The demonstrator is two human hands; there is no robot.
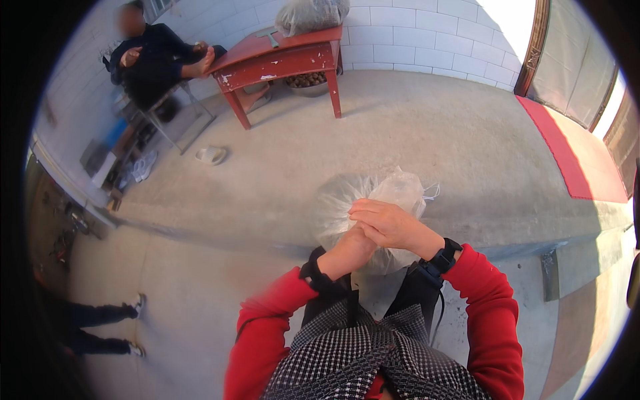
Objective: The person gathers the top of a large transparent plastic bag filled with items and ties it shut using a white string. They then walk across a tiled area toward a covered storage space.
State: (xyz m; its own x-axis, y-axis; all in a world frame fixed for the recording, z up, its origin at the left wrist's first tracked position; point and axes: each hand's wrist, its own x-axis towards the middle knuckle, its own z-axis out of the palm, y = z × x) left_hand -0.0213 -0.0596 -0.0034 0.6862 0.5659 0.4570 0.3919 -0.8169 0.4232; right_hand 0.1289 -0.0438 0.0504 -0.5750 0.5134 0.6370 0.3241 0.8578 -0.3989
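A clear plastic bag (332,210) stands before my knees at the raised concrete edge. Its film fans out in creases towards my hands, and what it holds cannot be made out. My left hand (351,250) is closed around the gathered neck of the bag. Over it lies my right hand (387,222), its fingers wrapped across the left hand and the bunched plastic. Beyond my knuckles puffs out the loose top of the bag (400,187), with a thin white string (432,191) at its right side. My hands hide the gathered part itself.
A red wooden table (280,57) carries another filled plastic bag (312,15) and a T-shaped tool (270,37). Beneath is a metal basin (310,87) of brown lumps. A seated person (150,55) rests a foot against the table. Another person's legs (102,327) show at lower left. A slipper (211,155) lies on the concrete.
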